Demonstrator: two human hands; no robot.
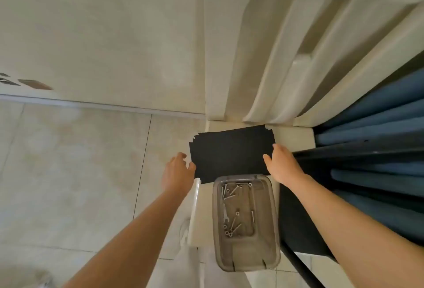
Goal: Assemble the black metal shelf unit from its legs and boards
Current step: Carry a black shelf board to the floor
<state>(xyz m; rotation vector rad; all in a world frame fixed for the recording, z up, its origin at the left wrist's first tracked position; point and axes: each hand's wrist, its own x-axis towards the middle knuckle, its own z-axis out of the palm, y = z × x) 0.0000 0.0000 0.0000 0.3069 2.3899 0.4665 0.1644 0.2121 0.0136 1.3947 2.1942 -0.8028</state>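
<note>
Boards (231, 151) rest gripped between left hand (177, 173) and right hand (283, 163).

Tiled floor (68, 173) lies open left of the left fingers (182, 155), but black boards (231, 150) fill the span to the right fingers (278, 148), with a clear screw box (245, 253) nearer, a white door frame (259, 104) just beyond, and black legs (332, 153) rightward.

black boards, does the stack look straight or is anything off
The black boards are not squared up: at the stack's far left corner several edges fan out in steps, and corners poke out at the far right. Otherwise nothing stands out.
</note>
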